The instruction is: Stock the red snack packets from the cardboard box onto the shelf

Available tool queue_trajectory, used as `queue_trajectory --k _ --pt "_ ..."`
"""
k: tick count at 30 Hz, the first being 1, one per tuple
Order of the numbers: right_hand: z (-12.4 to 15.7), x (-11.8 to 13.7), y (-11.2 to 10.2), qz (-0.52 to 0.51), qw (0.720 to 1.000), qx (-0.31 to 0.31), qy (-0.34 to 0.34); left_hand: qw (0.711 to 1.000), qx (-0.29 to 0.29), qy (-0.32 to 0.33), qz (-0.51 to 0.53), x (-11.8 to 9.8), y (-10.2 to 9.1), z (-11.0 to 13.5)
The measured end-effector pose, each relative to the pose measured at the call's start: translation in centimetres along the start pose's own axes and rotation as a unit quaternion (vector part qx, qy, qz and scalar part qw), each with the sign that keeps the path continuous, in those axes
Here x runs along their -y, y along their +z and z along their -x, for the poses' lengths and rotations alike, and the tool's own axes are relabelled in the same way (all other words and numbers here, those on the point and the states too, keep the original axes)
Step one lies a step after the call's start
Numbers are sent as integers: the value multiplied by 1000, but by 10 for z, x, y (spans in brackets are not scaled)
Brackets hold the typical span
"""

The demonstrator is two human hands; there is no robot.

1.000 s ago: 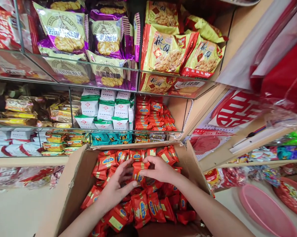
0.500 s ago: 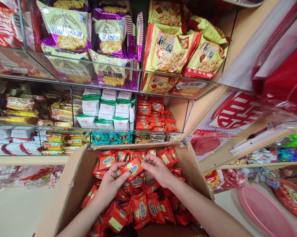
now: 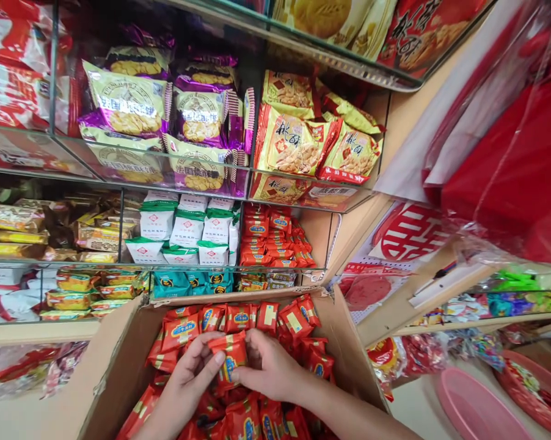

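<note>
Between my two hands is a small red snack packet (image 3: 229,357) with a blue and yellow label, held upright above the open cardboard box. My left hand (image 3: 195,370) pinches its left side, thumb in front. My right hand (image 3: 269,366) grips the right edge, with the thumb across the lower front and the other fingers partly hidden behind. Beneath and around them, the cardboard box (image 3: 113,360) is filled with many like red packets (image 3: 181,330), lying at mixed angles.
Ahead stand glass-fronted shelves with purple biscuit packets (image 3: 129,104), yellow-red packets (image 3: 298,143), white-green packets (image 3: 184,226) and stacked red packets (image 3: 275,238). Red wrapped goods (image 3: 509,165) hang at the upper right. A pink oval tray (image 3: 477,406) lies at the lower right.
The held packet has turned from tilted sideways to upright, and my right thumb has come across its front. The view has tipped upward, showing more of the upper shelf.
</note>
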State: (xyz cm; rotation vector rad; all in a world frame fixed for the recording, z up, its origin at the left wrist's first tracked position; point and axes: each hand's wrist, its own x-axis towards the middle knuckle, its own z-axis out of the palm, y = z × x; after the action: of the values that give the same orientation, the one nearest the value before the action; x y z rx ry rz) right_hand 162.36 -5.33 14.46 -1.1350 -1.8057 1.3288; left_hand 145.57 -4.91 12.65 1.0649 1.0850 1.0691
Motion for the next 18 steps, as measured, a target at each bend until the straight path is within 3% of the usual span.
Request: queue_trajectory --k 3,6,9,11,14,18 --pt "-2 31 -25 131 988 -61 -54 999 -5 -11 41 -1 -1 2" --pt "-20 66 -71 228 954 -149 -125 999 24 -14 38 7 -2 -2" --pt "-58 83 -116 286 923 -227 -121 999 43 -16 23 17 -4 -8" --pt "-86 84 -135 316 913 -239 -100 998 54 -19 17 22 -4 -9" --pt "-119 80 -140 342 908 -230 -76 999 47 -17 16 24 -1 -8" --pt "-139 72 -126 345 892 -290 -32 998 47 -15 24 25 0 -6"
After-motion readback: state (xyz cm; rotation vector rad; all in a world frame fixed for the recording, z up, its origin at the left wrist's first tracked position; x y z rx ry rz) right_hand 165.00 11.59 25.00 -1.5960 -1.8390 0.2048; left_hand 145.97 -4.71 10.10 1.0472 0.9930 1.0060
